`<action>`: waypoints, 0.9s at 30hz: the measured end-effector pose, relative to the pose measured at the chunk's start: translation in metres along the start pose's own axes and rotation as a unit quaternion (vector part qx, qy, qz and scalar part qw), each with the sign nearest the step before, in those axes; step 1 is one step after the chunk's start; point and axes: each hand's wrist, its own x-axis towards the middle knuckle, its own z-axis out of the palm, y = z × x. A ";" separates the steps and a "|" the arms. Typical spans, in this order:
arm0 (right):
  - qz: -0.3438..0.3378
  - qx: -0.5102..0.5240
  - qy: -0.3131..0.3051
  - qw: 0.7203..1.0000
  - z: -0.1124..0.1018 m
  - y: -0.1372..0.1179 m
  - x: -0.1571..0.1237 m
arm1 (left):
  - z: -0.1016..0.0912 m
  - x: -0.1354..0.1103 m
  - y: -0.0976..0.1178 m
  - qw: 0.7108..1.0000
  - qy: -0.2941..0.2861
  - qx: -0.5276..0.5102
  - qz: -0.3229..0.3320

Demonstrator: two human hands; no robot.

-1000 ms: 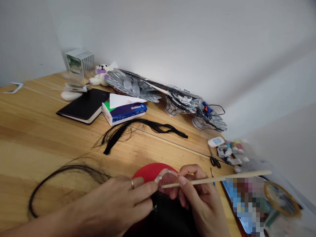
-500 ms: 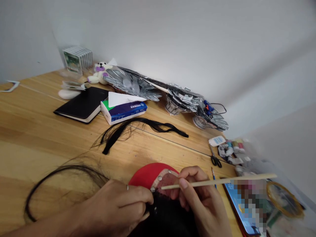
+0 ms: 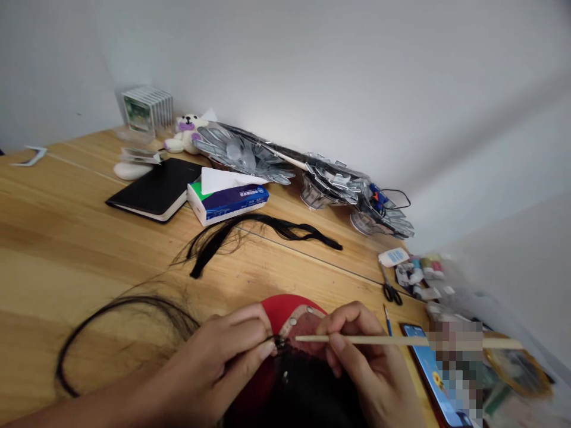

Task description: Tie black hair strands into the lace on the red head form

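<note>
A red rounded form point(image 3: 279, 308) with a pinned lace edge and black hair point(image 3: 303, 389) over it sits at the near edge of the wooden table. My left hand point(image 3: 223, 362) pinches a few black strands at the lace edge, fingers closed. My right hand point(image 3: 370, 368) grips a thin wooden-handled needle tool point(image 3: 401, 340), its tip at the lace beside my left fingertips. A long loop of black hair point(image 3: 116, 309) trails left from the form.
A loose black hair bundle point(image 3: 250, 232) lies mid-table. Behind it are a tissue pack point(image 3: 227, 199), black notebook point(image 3: 154, 189), plush toy point(image 3: 185, 134) and silver foil pieces point(image 3: 312, 172). Small scissors point(image 3: 390, 290), thread spools point(image 3: 422, 270) and a phone point(image 3: 439, 380) lie at right.
My left hand curled from flat fingers to a pinch and shifted toward the lace edge. The wooden tool tilted flatter, its tip staying at the lace. The view moved slightly.
</note>
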 end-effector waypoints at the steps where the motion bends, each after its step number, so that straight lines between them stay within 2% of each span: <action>1: -0.006 -0.004 -0.018 1.000 -0.003 0.002 0.000 | 0.001 0.000 -0.001 1.000 0.005 -0.008 -0.003; 4: -0.024 -0.010 -0.062 0.998 -0.008 0.006 0.001 | 0.001 0.000 -0.001 1.000 0.011 -0.014 -0.003; 8: -0.058 0.003 -0.035 0.998 -0.006 0.009 0.000 | 0.000 0.000 -0.002 1.000 0.012 -0.017 -0.005; 13: -0.144 -0.010 -0.055 0.988 -0.007 0.022 0.004 | 0.001 0.000 -0.003 0.999 0.011 -0.030 -0.015; 16: -0.181 -0.002 -0.045 0.982 -0.009 0.026 0.006 | -0.002 0.003 0.002 0.998 0.011 -0.049 -0.031; 20: -0.132 0.003 -0.050 0.990 -0.011 0.020 0.008 | -0.012 0.015 0.013 0.992 0.017 -0.094 -0.077; 24: -0.075 0.036 -0.100 0.991 -0.011 0.011 0.009 | -0.016 0.022 0.017 0.953 -0.005 -0.220 -0.208; 27: -0.056 0.032 -0.124 0.990 -0.006 0.005 0.010 | -0.014 0.020 0.013 0.939 -0.012 -0.244 -0.241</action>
